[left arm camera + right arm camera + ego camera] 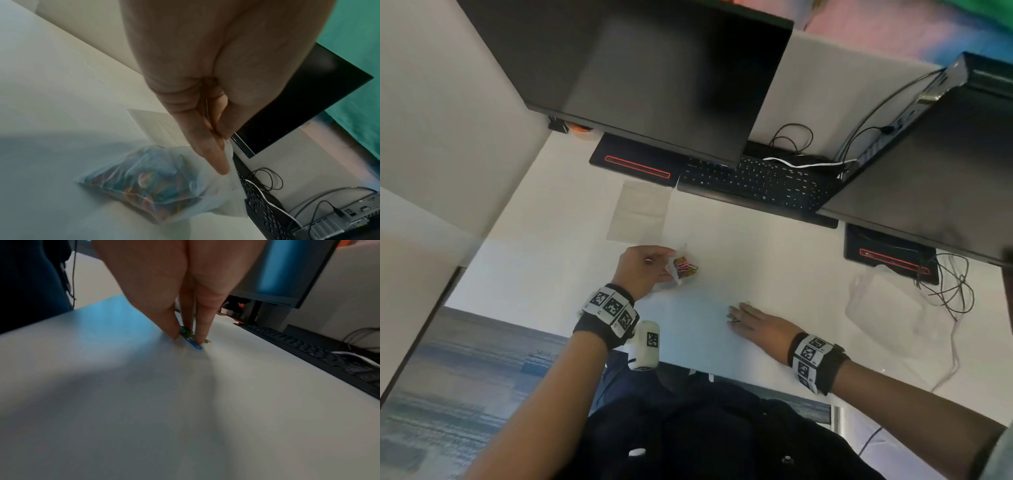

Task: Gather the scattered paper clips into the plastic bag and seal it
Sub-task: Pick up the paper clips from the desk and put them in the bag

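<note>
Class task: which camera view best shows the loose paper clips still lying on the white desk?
The right wrist view: the loose blue and green paper clips lie under the right hand. The head view shows only a dark speck; the left wrist view shows none.

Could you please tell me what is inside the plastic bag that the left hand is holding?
Coloured paper clips fill the plastic bag; blur and the cloudy film hide their number.

Between the left hand (643, 270) and right hand (756, 325) the white counter (774, 260) lies bare, open for passage. Behind, the keyboard (756, 181) and overhanging monitor (654, 78) close off the back. To the right, a clear plastic container (883, 305) and tangled cables (952, 284) crowd the edge. A flat empty bag (642, 210) lies beyond the left hand.
</note>
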